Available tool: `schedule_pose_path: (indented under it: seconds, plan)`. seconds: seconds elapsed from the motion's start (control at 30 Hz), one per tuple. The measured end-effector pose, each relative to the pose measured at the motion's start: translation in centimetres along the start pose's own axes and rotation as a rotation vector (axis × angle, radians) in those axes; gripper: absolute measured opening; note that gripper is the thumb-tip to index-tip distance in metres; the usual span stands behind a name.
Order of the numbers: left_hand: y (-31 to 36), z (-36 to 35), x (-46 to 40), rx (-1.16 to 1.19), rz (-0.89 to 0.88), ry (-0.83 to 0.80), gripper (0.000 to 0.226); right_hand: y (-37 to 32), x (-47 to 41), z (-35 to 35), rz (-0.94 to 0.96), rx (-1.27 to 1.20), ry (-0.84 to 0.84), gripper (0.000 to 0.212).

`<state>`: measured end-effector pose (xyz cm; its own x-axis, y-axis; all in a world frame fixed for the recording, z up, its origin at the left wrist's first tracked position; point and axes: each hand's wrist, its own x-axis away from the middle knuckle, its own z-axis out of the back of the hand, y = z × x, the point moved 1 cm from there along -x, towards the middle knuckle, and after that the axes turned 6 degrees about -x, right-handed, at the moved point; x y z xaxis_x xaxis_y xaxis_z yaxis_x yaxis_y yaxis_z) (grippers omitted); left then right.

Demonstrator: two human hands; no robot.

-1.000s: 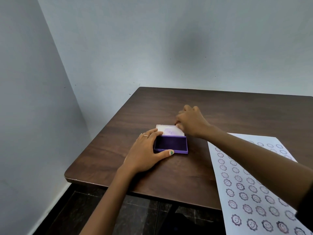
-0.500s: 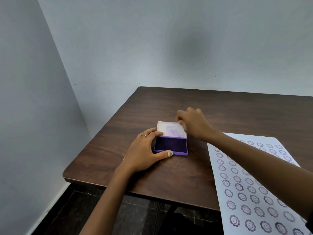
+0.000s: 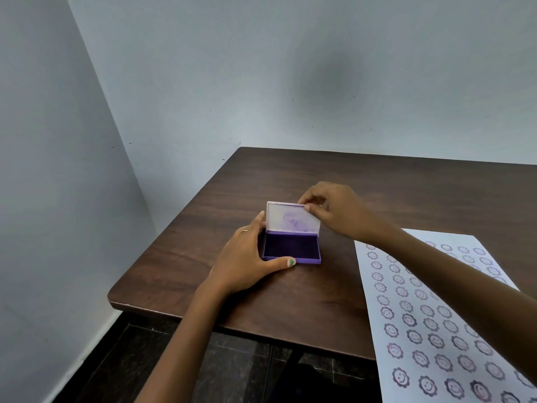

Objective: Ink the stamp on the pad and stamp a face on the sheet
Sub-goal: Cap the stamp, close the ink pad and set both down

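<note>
Here, dark wood table [image 3: 406,196] in pale-walled corner, right hand [image 3: 334,212] pinching ink pad [image 3: 292,248] lid.

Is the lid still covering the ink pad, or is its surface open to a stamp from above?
Nothing visible covers it. The right hand pinches the lid, tilted up behind the dark ink pad; the left hand grips the case's left side.

Single head-worn wide-angle view, facing forward and down from the near side, dark wooden table [image 3: 377,181] close below, room corner and walls far and left, printed sheet [image 3: 430,321] cropped at the near right edge
</note>
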<state>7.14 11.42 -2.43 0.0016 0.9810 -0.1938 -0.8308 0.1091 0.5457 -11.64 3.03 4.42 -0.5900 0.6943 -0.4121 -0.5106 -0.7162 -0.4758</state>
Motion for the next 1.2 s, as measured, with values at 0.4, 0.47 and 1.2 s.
schedule_pose_path:
  seconds: [0.4,0.47,1.2]
  plan:
    - [-0.1,0.0,0.3,-0.032,-0.058,0.057,0.082,-2.3,5.7,-1.7,0.136,0.087,-0.075,0.013]
    - [0.0,0.0,0.3,-0.037,-0.058,0.059,0.081,-2.3,6.2,-1.9,0.181,0.126,-0.070,0.014]
    - [-0.1,0.1,0.6,-0.018,-0.060,0.064,0.072,-2.0,7.6,-2.5,0.144,0.127,-0.036,0.024]
